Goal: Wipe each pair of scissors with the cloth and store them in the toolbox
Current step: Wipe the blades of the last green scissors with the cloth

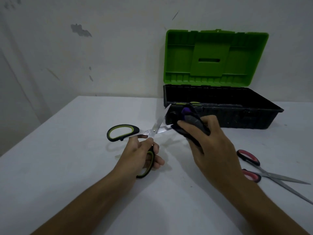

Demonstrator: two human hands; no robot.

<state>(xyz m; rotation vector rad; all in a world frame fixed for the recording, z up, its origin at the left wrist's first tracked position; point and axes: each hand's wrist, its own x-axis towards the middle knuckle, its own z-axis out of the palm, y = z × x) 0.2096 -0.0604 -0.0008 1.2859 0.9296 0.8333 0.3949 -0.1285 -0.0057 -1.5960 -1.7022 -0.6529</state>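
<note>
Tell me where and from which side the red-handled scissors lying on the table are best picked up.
Probably by the handle loops of the red-handled scissors. They lie open on the table, loops toward the middle, blade tips pointing off to the right edge. The right hand, now holding the cloth, could come from above and the left, fingers on the loops, clear of the blades.

Two bare arms reach forward from the bottom of the view. The left hand [144, 153] is turned with its back up. Its fingers are curled round one loop of the green and black scissors [135, 138], and the thumb lies along the top near the middle screw. The right hand [208, 141] is held a bit higher and further ahead. Its fingers and thumb are bent and pinch the dark cloth [189, 122] against one blade. The two hands are near each other but do not touch.
</note>
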